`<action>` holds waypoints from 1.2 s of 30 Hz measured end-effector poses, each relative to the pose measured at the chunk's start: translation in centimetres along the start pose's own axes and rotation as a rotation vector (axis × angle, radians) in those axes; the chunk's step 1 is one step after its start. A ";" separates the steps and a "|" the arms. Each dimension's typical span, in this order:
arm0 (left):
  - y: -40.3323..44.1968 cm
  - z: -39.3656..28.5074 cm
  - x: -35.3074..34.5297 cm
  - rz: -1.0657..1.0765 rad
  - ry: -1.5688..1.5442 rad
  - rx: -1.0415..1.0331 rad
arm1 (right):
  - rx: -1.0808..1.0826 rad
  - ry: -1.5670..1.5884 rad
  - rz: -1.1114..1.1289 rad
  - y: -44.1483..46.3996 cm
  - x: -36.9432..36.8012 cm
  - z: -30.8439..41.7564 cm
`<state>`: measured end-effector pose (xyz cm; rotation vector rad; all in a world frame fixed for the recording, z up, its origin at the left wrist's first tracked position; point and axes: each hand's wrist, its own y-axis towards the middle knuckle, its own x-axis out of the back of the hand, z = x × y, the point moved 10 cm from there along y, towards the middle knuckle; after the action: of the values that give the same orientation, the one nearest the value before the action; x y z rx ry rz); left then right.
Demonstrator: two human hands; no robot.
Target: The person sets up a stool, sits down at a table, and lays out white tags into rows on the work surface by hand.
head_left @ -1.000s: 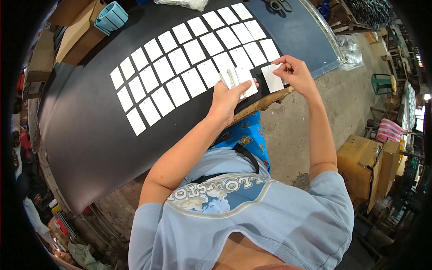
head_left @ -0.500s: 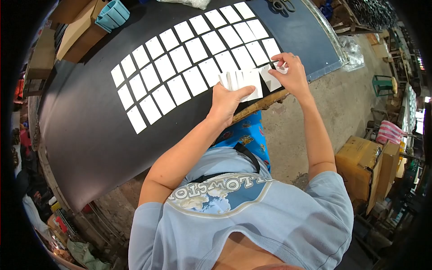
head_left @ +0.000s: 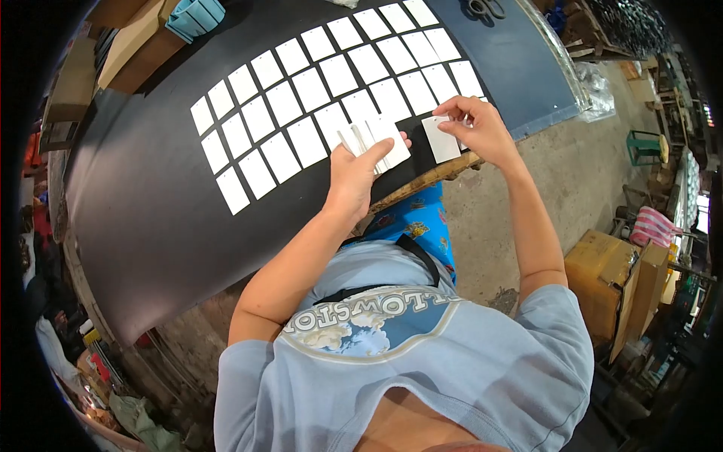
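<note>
My left hand (head_left: 358,169) is wrapped around a fanned stack of white cards (head_left: 393,151), thumb on top, just above the near edge of the table. To its right, my right hand (head_left: 482,132) pinches a single white card (head_left: 443,145) by its upper part, low over the black surface. Whether that card touches the table I cannot tell. A sliver of something white shows behind it, mostly hidden by my hand. Beyond both hands, white cards (head_left: 288,103) lie in three neat rows, each with a small dark mark near its top edge.
The black tabletop (head_left: 151,226) has a worn near edge. Scissors (head_left: 483,9) lie at the far right on a bluish sheet (head_left: 504,68). A light-blue plastic holder (head_left: 194,19) and cardboard boxes (head_left: 143,49) stand far left. More cartons (head_left: 600,275) and a green stool (head_left: 645,148) are to the right.
My left hand has moved left with the stack, away from my right hand. The card at my right fingers now stands apart from the stack. The view has shifted slightly.
</note>
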<state>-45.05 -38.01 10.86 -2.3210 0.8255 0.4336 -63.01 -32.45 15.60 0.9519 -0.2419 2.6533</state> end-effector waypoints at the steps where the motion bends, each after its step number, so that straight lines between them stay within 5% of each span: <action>1: -0.2 -0.1 0.3 0.005 0.032 0.009 | 0.001 0.000 0.003 0.1 -0.3 0.0; 13: -0.1 1.3 1.6 -0.049 0.036 -0.026 | 0.211 -0.100 -0.195 -0.4 -0.4 3.7; 15: -0.3 1.4 1.5 -0.039 0.072 -0.039 | 0.087 0.212 0.000 -0.5 -2.5 4.0; 19: -0.6 1.1 2.4 -0.074 0.141 -0.114 | -0.019 0.315 0.151 -0.3 -4.5 3.2; 36: -2.0 0.6 5.8 -0.173 0.061 -0.100 | 0.232 -0.215 -0.052 0.6 -4.0 4.0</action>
<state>-39.44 -39.04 8.45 -2.4848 0.6364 0.3373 -57.93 -35.01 16.07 1.2995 0.0457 2.5710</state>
